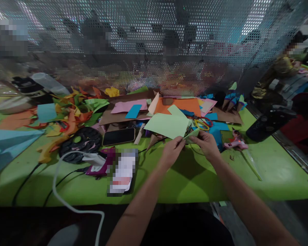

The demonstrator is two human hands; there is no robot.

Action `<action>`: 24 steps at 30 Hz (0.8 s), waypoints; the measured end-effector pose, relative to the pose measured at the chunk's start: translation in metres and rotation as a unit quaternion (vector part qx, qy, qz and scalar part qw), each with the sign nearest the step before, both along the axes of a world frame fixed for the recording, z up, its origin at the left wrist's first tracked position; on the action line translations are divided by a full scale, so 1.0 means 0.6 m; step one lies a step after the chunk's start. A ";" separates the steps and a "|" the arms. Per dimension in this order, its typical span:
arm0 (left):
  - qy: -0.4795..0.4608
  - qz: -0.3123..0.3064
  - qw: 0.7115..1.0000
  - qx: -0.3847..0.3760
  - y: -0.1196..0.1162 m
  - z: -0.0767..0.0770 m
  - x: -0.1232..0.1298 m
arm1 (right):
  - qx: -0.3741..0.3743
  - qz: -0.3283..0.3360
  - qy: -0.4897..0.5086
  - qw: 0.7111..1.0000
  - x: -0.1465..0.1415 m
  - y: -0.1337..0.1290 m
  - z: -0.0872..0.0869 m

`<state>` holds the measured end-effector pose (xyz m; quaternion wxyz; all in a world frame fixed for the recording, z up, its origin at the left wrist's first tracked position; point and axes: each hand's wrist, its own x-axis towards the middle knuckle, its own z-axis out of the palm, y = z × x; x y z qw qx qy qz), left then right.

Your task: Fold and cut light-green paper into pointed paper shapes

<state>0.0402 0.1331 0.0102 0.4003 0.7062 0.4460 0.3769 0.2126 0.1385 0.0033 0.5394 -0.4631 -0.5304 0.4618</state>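
We observe both forearms reaching over the near edge of the table (pixel 169 191) and converging above its middle, slightly toward the right. Our left hand (pixel 172 149) points away from us and inward, back of the hand up, fingers bent and thumb against the fingertips. Our right hand (pixel 206 142) angles inward from the right, wrist bent, fingers curled. Both grips are narrow: each pinches the small green paper (pixel 193 136) between thumb and fingers, the left at its left end, the right along its upper part. The paper is held up off the table, tilted. Just beyond the left fingers we note a large pale green sheet (pixel 166 125); beyond the right hand, scissors (pixel 204 124) with yellow and red handles. A pink glue gun (pixel 236 141) rests toward the table's right edge, and a lit phone (pixel 123 172) lies near the near edge, left of our left forearm.
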 end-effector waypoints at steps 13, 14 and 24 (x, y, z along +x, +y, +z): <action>-0.160 -0.020 0.979 -0.123 0.005 -0.013 0.004 | 0.045 -0.009 -0.023 0.999 0.004 0.003 -0.003; -0.162 -0.018 0.979 -0.123 0.006 -0.013 0.005 | 0.045 -0.006 -0.023 0.999 0.004 0.003 -0.003; -0.075 0.002 0.996 -0.048 0.000 0.000 0.005 | 0.050 -0.018 -0.066 0.996 -0.002 -0.009 0.009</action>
